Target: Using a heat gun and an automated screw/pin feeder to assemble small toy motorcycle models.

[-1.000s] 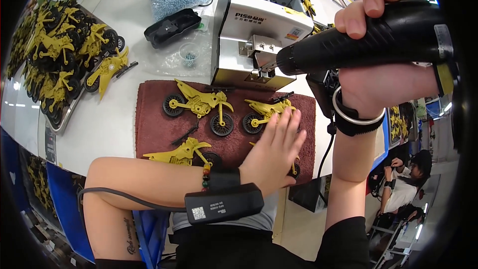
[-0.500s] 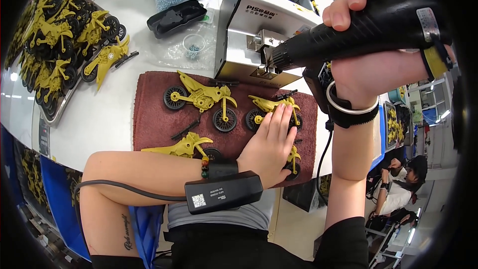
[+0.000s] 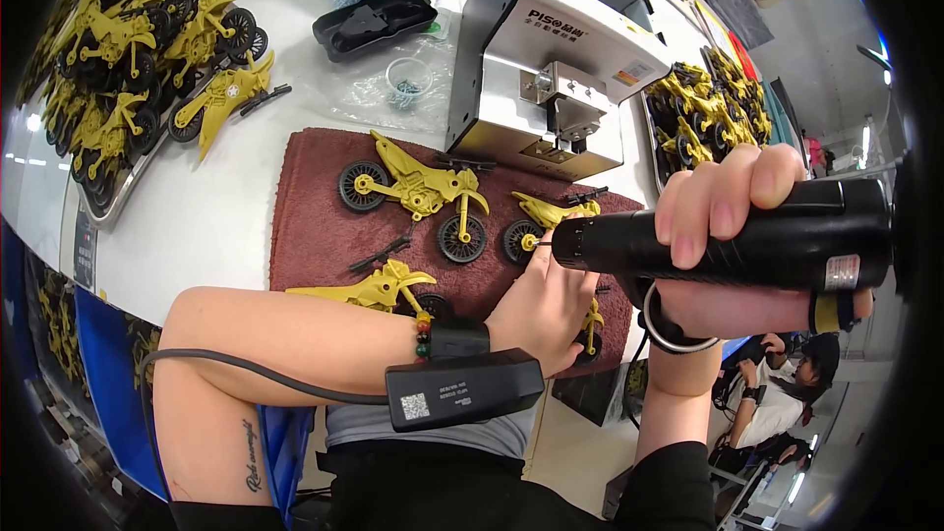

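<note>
A person's right hand (image 3: 726, 202) wraps round a black power screwdriver (image 3: 629, 238), its tip at a yellow toy motorcycle (image 3: 553, 210) near the maroon cloth's (image 3: 310, 202) far right corner; contact is unclear. The left hand (image 3: 541, 313) extends over the toy's near side, fingertips partly hidden. A silver machine (image 3: 511, 69) crowds the far edge; cloth shows along the left edge.

Counts: left hand (image 3: 541, 313), one; right hand (image 3: 726, 199), one; black electric screwdriver (image 3: 787, 234), one; dark red towel (image 3: 303, 182), one; yellow toy motorcycles (image 3: 421, 189) on it, four, three partly hidden; silver machine (image 3: 501, 44), one; clear cup (image 3: 409, 76), one. Left heap (image 3: 128, 49): overlapping, uncountable.
</note>
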